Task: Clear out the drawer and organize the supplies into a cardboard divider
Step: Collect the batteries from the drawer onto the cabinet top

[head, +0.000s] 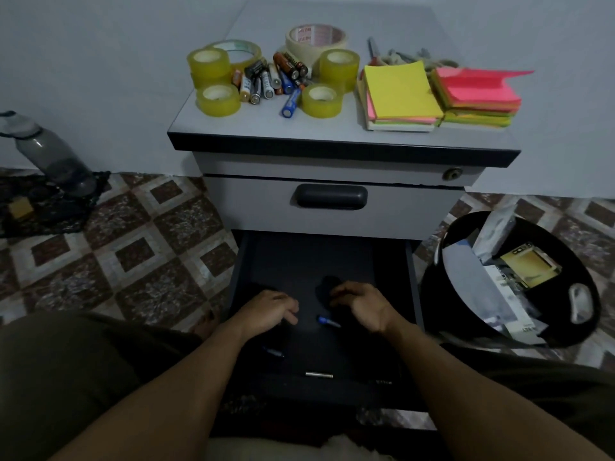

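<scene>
The dark lower drawer (243,261) of a grey cabinet is pulled open below me. Both hands reach into it. My left hand (268,311) hovers palm down with loosely curled fingers and holds nothing. My right hand (362,304) has its fingers curled over a dark object I cannot make out. A blue battery (327,321) lies on the drawer floor between the hands. Another blue battery (273,352) and a silver one (318,375) lie nearer the drawer's front. No cardboard divider is in view.
On the cabinet top (259,128) sit several yellow tape rolls (218,99), a masking tape roll (316,38), a heap of batteries (269,78), sticky note stacks (404,91) and pens (374,49). A black bin (442,301) with paper stands right. A grey bottle (50,154) stands left.
</scene>
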Available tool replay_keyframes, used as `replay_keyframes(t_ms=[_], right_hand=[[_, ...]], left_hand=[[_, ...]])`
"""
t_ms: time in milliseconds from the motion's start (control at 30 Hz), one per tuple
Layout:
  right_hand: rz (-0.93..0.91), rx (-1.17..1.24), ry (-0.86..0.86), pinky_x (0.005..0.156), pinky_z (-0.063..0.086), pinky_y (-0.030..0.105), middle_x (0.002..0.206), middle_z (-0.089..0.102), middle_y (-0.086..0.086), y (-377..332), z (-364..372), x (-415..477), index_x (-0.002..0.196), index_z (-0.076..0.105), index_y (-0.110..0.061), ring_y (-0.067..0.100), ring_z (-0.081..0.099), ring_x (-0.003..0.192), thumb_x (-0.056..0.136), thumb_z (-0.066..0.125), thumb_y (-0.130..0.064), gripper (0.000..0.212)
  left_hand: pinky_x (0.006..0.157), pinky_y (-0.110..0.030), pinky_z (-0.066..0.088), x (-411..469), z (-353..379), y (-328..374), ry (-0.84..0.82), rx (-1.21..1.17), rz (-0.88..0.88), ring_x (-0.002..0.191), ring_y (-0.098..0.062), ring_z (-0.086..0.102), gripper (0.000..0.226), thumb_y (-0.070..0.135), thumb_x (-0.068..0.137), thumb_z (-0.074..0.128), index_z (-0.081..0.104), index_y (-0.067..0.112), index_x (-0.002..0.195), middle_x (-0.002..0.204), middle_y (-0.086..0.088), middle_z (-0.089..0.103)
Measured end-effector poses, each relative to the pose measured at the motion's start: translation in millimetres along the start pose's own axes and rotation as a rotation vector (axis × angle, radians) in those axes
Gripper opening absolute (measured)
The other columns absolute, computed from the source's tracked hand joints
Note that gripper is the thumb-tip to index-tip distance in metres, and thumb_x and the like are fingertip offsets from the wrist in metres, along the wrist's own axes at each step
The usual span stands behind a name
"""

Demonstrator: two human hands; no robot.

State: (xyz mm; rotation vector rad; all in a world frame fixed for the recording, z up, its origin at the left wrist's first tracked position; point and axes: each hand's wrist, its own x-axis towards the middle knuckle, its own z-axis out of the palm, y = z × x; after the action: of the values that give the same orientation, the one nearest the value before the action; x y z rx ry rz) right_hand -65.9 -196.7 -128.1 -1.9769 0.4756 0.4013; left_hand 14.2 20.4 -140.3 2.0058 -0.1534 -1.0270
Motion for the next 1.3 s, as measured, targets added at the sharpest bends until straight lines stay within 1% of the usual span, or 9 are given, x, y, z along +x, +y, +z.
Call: replay_keyframes(t_ms=[100, 200, 267, 367, 467, 567, 733, 1167, 1300], right_hand=[[0.065, 0.158, -0.006, 0.07, 0.051, 0.032, 0.08, 0.074, 0.009, -2.7, 7.0, -11.5, 0.082, 0.071, -0.012, 0.026, 0.065, 0.079, 0.089, 0.056, -0.005, 0.019], [0.315, 0.207, -0.282, 0.054, 0.043, 0.028, 0.066, 0.07, 0.015, -6.6, 12.3, -28.0, 0.076, 0.063, -0.006, 0.032, 0.064, 0.061, 0.089, 0.048, -0.009, 0.02], [0.428, 0.085, -0.441, 0.058, 0.045, 0.028, 0.071, 0.07, 0.014, -3.7, 17.7, -33.2, 0.08, 0.061, -0.007, 0.028, 0.065, 0.061, 0.092, 0.046, -0.017, 0.022], [0.471, 0.043, -0.462, 0.063, 0.047, 0.031, 0.07, 0.071, 0.011, 0.2, 25.7, -32.2, 0.082, 0.061, -0.008, 0.025, 0.063, 0.062, 0.096, 0.045, -0.022, 0.025], [0.468, 0.083, -0.462, 0.065, 0.046, 0.031, 0.078, 0.073, 0.012, -6.8, 22.9, -36.6, 0.084, 0.06, -0.01, 0.028, 0.064, 0.068, 0.097, 0.043, -0.027, 0.027], [0.427, 0.05, -0.353, 0.065, 0.047, 0.03, 0.082, 0.072, 0.012, -13.1, 9.9, -37.7, 0.087, 0.06, -0.011, 0.029, 0.065, 0.078, 0.1, 0.043, -0.032, 0.03], [0.445, -0.262, -0.25, 0.056, 0.05, 0.028, 0.071, 0.061, 0.01, -20.3, -12.5, -36.7, 0.078, 0.052, -0.011, 0.023, 0.062, 0.061, 0.104, 0.036, -0.045, 0.045], [0.6, -0.064, -0.319, 0.059, 0.054, 0.034, 0.084, 0.064, 0.018, -15.7, -12.7, -35.9, 0.095, 0.054, -0.001, 0.031, 0.065, 0.063, 0.101, 0.035, -0.054, 0.057], [0.526, -0.057, -0.249, 0.063, 0.049, 0.031, 0.078, 0.069, 0.013, -11.9, -11.3, -33.3, 0.087, 0.058, -0.008, 0.026, 0.066, 0.061, 0.098, 0.037, -0.059, 0.056]], left_hand=[[0.078, -0.027, 0.05, -5.0, -0.8, 1.4, -0.011, 0.034, -0.049, 0.09, -0.017, 0.07, 0.022, 0.027, 0.096, 0.054, 0.071, 0.014, 0.091, 0.077, 0.0, 0.077], [0.07, -0.025, 0.047, -14.7, -0.9, 10.7, -0.059, 0.073, -0.116, 0.082, -0.013, 0.068, 0.034, 0.034, 0.101, 0.047, 0.07, 0.01, 0.1, 0.085, -0.004, 0.077], [0.071, -0.028, 0.043, -20.2, -1.2, 16.1, -0.121, 0.135, -0.211, 0.087, -0.012, 0.065, 0.041, 0.043, 0.101, 0.042, 0.07, 0.014, 0.107, 0.093, 0.0, 0.077], [0.087, -0.039, 0.042, -21.7, -3.7, 14.4, -0.236, 0.196, -0.385, 0.097, -0.016, 0.063, 0.048, 0.055, 0.097, 0.038, 0.071, 0.022, 0.106, 0.093, 0.006, 0.078], [0.087, -0.042, 0.042, -21.8, -3.5, 8.8, -0.306, 0.177, -0.483, 0.087, -0.018, 0.062, 0.053, 0.058, 0.096, 0.036, 0.072, 0.02, 0.105, 0.091, 0.002, 0.076], [0.084, -0.041, 0.044, -22.8, 0.7, 4.4, -0.281, 0.133, -0.471, 0.085, -0.019, 0.06, 0.049, 0.054, 0.097, 0.04, 0.071, 0.018, 0.107, 0.091, -0.002, 0.07], [0.081, -0.038, 0.045, -22.3, 11.3, 3.4, -0.274, 0.004, -0.426, 0.083, -0.02, 0.058, 0.043, 0.049, 0.098, 0.042, 0.068, 0.016, 0.102, 0.088, -0.004, 0.064], [0.078, -0.04, 0.047, -24.9, 16.8, 5.8, -0.232, -0.085, -0.371, 0.082, -0.021, 0.059, 0.041, 0.046, 0.099, 0.041, 0.066, 0.013, 0.099, 0.088, -0.006, 0.063], [0.078, -0.038, 0.047, -24.5, 16.7, 3.4, -0.235, -0.13, -0.365, 0.077, -0.02, 0.06, 0.04, 0.046, 0.099, 0.043, 0.066, 0.013, 0.1, 0.081, -0.004, 0.063]])
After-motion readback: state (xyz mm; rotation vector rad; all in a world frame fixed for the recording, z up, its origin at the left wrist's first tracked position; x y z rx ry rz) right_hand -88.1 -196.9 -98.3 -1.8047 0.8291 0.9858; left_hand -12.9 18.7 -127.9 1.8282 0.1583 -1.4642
